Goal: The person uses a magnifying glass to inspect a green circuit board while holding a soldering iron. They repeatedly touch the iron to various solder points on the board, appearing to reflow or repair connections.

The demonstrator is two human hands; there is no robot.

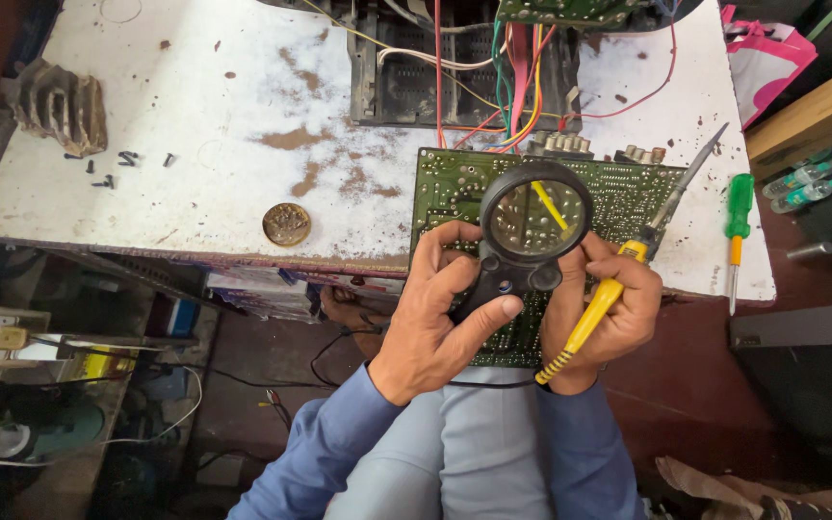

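Peering at a green circuit board (455, 188) through a black magnifier (532, 226).
Left hand (435, 323) fingers clasp the magnifier's handle; right hand (609, 308) grips a yellow soldering iron (601, 300) at the counter (204, 125) edge.

There is one camera, worn on the person's head. It looks almost straight down and sits close above the two hands. The white counter (195, 116) fills the top of the view beyond the grip, and the person's lap and the floor lie below it.

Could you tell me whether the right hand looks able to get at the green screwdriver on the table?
Probably yes: the green screwdriver lies uncovered just right of the right hand, though that hand holds a yellow tool.
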